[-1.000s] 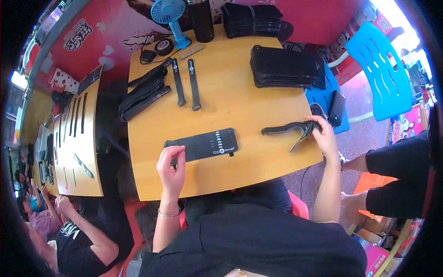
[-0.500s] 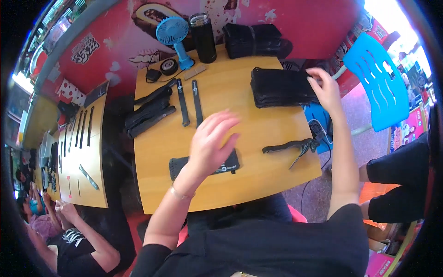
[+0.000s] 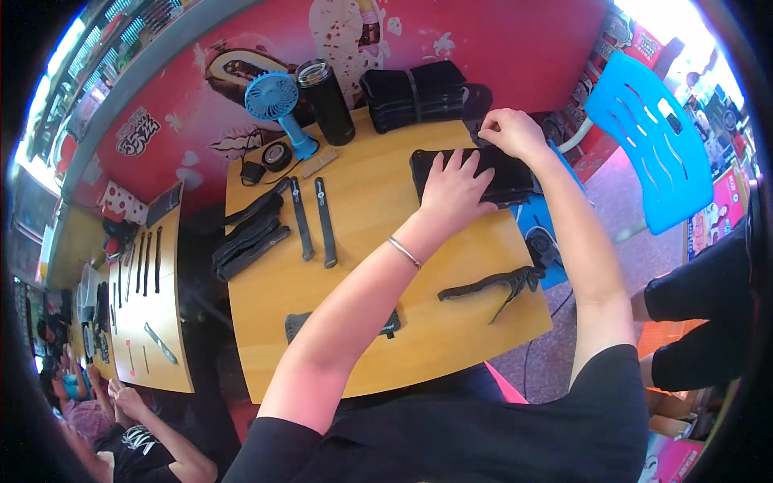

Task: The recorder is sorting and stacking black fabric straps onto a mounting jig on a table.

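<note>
On the yellow wooden worktop (image 3: 378, 201), my left hand (image 3: 452, 189) lies flat on the black flat fabric stack (image 3: 471, 173); my right hand (image 3: 509, 130) pinches its far edge, long axis crosswise.

Black stack (image 3: 499, 173) of flat rectangular pouches, lying flat at the table's (image 3: 362, 201) far right, long side running left-right, right end at the table edge. Left hand (image 3: 455, 189) lies palm-down, fingers spread, on its left-middle top. Right hand (image 3: 511, 133) pinches the top piece at the stack's far right corner. Stack looks soft, matte, several layers thick; exact count cannot be told. A second, strapped black bundle (image 3: 415, 92) sits just behind it.
</note>
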Demonstrator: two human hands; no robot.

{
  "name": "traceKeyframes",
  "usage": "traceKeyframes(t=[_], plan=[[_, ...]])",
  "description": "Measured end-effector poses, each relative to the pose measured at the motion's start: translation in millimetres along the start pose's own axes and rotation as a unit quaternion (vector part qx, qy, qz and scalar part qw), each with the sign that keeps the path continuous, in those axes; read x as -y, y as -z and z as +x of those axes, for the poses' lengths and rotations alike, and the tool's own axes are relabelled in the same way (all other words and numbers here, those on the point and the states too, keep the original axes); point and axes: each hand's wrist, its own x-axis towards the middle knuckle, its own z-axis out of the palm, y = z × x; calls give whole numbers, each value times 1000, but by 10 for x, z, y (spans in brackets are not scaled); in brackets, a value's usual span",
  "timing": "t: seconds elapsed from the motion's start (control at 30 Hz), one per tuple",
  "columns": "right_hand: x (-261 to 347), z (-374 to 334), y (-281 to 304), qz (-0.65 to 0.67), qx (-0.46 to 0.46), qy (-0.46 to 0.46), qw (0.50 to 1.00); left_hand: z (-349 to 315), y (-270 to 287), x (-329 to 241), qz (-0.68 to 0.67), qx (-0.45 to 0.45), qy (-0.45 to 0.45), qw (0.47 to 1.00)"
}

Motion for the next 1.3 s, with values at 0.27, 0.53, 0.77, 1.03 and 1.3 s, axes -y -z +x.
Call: traceKeyframes(t=[0.27,0.53,0.77,1.03,1.3], plan=[[-178,141,-59,263,-28,-115,957,-21,-163,56,0,-29,5,1000],[-151,129,474,419,-347,-36,838,-44,-176,37,-8,-22,6,1000],[425,-567,982,458,-334,107,817,-191,442,78,-10,-112,-67,991],[499,-1552,1035,528,-263,103,801,-1744,2053,1358,46,-521,167,836],[902,-1999,861,580,-147,126,791,-3155,3049,1266,-44,-860,207,465]])
